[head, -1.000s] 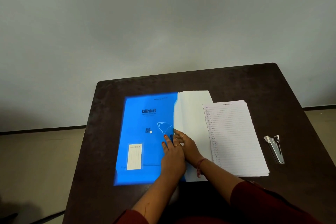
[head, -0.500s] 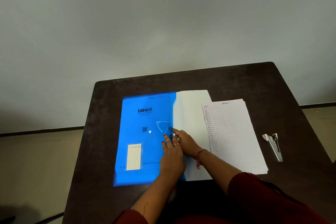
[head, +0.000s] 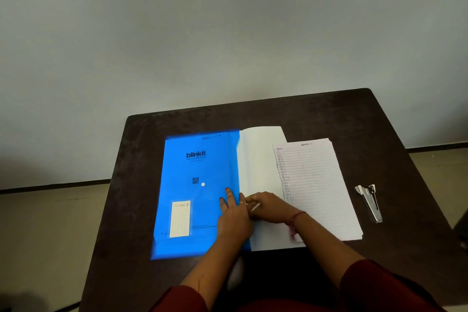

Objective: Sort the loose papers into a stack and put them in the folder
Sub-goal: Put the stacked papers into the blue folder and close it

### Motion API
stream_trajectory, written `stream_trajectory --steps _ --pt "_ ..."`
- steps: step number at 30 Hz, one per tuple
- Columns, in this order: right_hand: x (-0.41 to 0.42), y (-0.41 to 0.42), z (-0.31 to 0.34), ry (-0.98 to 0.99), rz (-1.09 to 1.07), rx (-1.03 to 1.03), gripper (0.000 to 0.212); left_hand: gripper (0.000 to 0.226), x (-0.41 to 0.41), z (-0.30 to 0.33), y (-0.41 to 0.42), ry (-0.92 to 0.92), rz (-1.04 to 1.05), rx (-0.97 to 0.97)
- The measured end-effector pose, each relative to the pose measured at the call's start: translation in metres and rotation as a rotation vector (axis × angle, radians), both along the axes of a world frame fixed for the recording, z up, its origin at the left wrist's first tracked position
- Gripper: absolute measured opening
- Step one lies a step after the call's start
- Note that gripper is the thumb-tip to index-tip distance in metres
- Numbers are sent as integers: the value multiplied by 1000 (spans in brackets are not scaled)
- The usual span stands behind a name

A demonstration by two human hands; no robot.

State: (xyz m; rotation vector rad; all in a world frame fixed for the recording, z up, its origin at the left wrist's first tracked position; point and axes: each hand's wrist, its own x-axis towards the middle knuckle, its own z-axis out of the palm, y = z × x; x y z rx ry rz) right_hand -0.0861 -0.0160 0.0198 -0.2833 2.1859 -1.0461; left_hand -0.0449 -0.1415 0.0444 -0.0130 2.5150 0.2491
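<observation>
Papers (head: 314,185) sit stacked on the bench (head: 379,134), overlapping the blue blinkit folder (head: 197,185). Left hand (head: 234,215) lies flat, probably pinning the folder; right hand (head: 268,206) pinches its flap edge, likely to open it.

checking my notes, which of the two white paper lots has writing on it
The lined stack on the right, headed "Section 1". The white sheets beside the blue folder look blank.

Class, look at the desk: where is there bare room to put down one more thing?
Bare table runs behind the blue folder and lined paper stack, to the folder's left, and between stack and stapler. The middle is crowded: both hands meet at the folder's opening.
</observation>
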Motion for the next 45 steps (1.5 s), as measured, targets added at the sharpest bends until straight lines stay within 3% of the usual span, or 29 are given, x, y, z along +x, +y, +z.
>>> stream_trajectory --steps 3,6,13,17,20,25,28,34,38,45 --pt "10 36 4 -12 -159 10 39 56 4 1 8 36 -52 -48" --pt "18 72 5 14 -359 12 31 43 8 1 18 133 -52 -7" --pt "27 141 11 82 -768 131 41 39 7 0 44 32 220 363" --pt "25 161 15 136 -718 358 57 38 8 0 61 -43 360 489" --pt "22 168 15 138 -682 408 54 45 6 -2 75 -51 377 521" --pt "20 173 16 138 -631 449 54 7 -2 -5 96 43 346 502" --pt "19 175 15 147 -647 419 52 22 -7 -5 104 63 382 515" --pt "15 182 16 201 -744 293 38 9 -12 -9 108 95 476 498" --pt "15 184 12 220 -751 218 34 48 -12 -10 108 88 559 532" --pt "33 178 1 404 -678 95 16 30 -11 -18 108 64 728 698"
